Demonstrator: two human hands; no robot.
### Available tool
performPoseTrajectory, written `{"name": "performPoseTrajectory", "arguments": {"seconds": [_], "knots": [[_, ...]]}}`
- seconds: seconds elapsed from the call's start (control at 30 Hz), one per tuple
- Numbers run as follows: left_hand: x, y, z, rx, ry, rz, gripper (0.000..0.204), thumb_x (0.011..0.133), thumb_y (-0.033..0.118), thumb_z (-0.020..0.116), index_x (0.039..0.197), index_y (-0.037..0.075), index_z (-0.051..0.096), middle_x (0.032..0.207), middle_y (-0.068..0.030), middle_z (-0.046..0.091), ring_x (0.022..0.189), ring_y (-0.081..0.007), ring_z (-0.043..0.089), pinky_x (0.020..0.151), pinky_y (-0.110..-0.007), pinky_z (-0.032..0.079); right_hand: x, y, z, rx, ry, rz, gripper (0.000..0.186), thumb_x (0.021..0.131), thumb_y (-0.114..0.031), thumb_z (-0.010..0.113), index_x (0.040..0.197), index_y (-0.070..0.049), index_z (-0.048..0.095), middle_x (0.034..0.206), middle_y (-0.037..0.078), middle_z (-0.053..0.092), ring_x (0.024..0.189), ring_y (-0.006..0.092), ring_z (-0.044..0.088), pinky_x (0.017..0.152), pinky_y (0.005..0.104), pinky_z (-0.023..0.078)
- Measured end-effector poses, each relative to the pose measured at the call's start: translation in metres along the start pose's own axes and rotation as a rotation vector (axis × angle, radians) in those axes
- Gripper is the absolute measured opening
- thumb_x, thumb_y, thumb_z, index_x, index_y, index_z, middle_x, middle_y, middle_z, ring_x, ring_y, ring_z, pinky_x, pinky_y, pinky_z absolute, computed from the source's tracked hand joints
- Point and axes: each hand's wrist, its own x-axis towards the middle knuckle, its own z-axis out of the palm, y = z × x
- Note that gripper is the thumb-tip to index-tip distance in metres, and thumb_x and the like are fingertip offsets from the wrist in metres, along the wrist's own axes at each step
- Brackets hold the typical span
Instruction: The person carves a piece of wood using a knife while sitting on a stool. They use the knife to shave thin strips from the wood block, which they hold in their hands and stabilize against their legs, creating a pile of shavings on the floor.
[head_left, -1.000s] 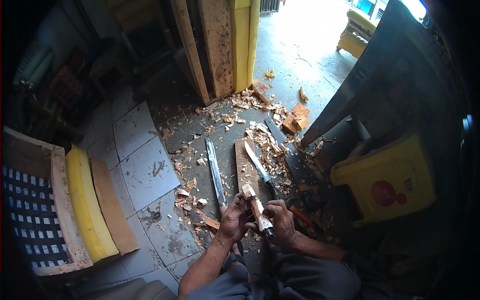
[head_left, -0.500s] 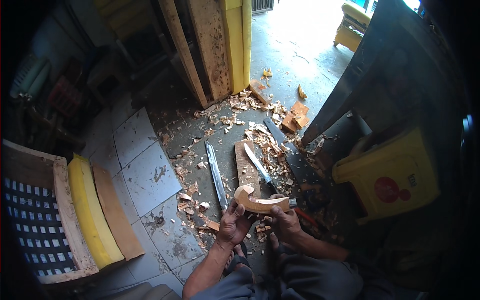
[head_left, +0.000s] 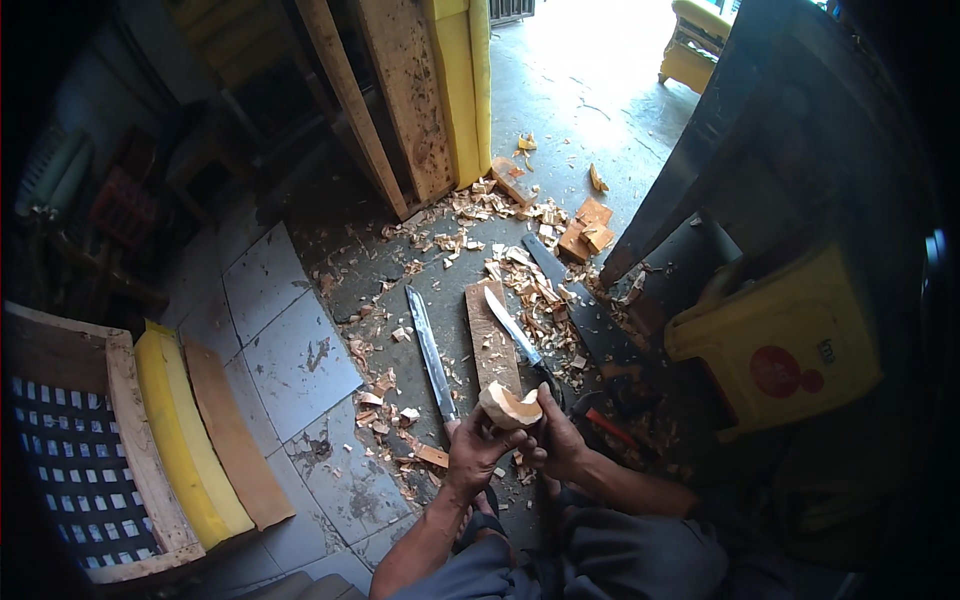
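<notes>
A curved, carved piece of pale wood (head_left: 512,407) is held up in front of my knees, turned so that its length looks shortened. My left hand (head_left: 474,458) grips it from below and the left, fingers wrapped around its underside. At its right side my right hand (head_left: 563,440) is closed, the thumb pointing up; its fingertips are partly hidden. Beyond the hands, a knife with a pale curved blade (head_left: 507,318) lies partly over a flat wooden board (head_left: 484,335). A long straight blade (head_left: 429,345) rests on the floor to the left.
Wood shavings (head_left: 525,270) litter the floor around the board. Small wood blocks (head_left: 588,230) lie farther off. A tool with a red-orange handle (head_left: 610,427) and a yellow plastic stool (head_left: 790,350) are at right. A wooden frame with black webbing (head_left: 130,450) stands at left.
The carved wood has been turned from lying crosswise to a more end-on position. My right hand has shifted slightly left and up, closer to my left hand.
</notes>
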Motion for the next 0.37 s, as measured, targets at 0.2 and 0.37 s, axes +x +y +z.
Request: {"name": "performPoseTrajectory", "arguments": {"seconds": [0.2, 0.37], "knots": [[0.012, -0.014, -0.004, 0.380, 0.212, 0.216, 0.044, 0.083, 0.021, 0.084, 0.115, -0.002, 0.062, 0.103, -0.0092, 0.070, 0.094, -0.0151, 0.066, 0.086, -0.030, 0.052, 0.009, 0.012, -0.006, -0.575, 0.223, 0.036, 0.089, 0.093, -0.082, 0.017, 0.057, -0.010, 0.053, 0.047, 0.003, 0.045, 0.039, 0.0134, 0.038, 0.038, 0.0289, 0.027], [0.013, -0.032, -0.014, 0.603, 0.203, 0.255, 0.045, 0.089, 0.014, 0.078, 0.124, 0.000, 0.054, 0.113, -0.0093, 0.067, 0.103, -0.0196, 0.065, 0.093, -0.034, 0.052, 0.018, 0.018, -0.027, -0.947, 0.268, -0.060, 0.093, 0.095, -0.079, 0.013, 0.058, -0.006, 0.056, 0.048, 0.005, 0.048, 0.043, 0.0187, 0.048, 0.042, 0.0364, 0.037]]}}
